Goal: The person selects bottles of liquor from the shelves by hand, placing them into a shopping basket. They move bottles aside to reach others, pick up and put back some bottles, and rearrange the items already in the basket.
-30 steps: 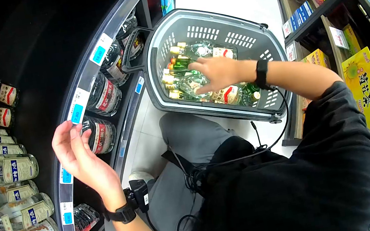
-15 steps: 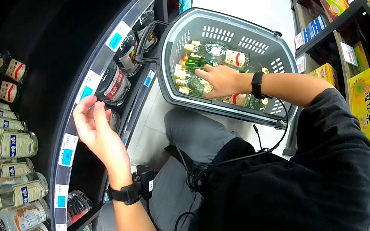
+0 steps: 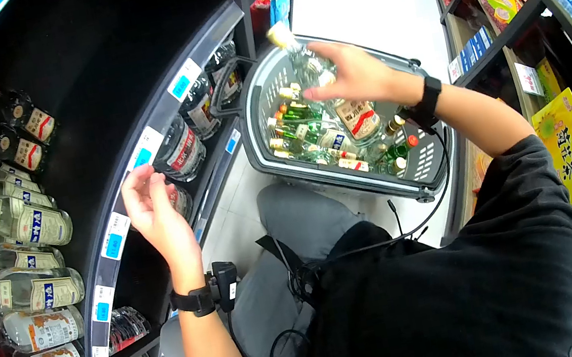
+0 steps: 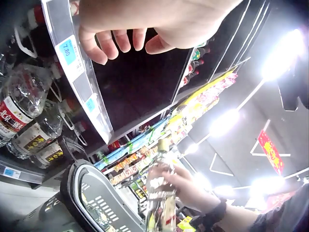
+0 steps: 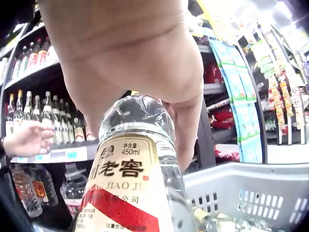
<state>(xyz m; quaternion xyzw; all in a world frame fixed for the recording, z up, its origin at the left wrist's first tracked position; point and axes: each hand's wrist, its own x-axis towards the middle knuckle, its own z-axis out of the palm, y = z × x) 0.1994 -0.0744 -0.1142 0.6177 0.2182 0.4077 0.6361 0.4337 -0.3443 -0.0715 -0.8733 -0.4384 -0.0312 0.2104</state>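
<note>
My right hand (image 3: 364, 77) grips a clear glass liquor bottle (image 3: 358, 120) around its upper part, over the shopping basket (image 5: 227, 181). The bottle leans, its yellow cap toward the shelf. In the right wrist view, its cream label with a red diagonal stripe reads 450ml. Under it in the basket lie several other bottles (image 3: 296, 148), clear and green, most with caps toward the shelf. My left hand (image 3: 162, 219) is beside the shelf's price-tag edge, its fingers loosely curled around nothing.
Left of me, a dark shelf holds rows of clear bottles (image 3: 37, 222), with large plastic jugs (image 3: 182, 151) lower down. Shelving with a yellow box (image 3: 566, 148) stands on the right. A black cable (image 3: 417, 228) runs across my lap from the right wrist.
My right hand, which was reaching among the bottles inside the basket, has come up holding one of them. The left hand has moved slightly right and down along the shelf edge.
</note>
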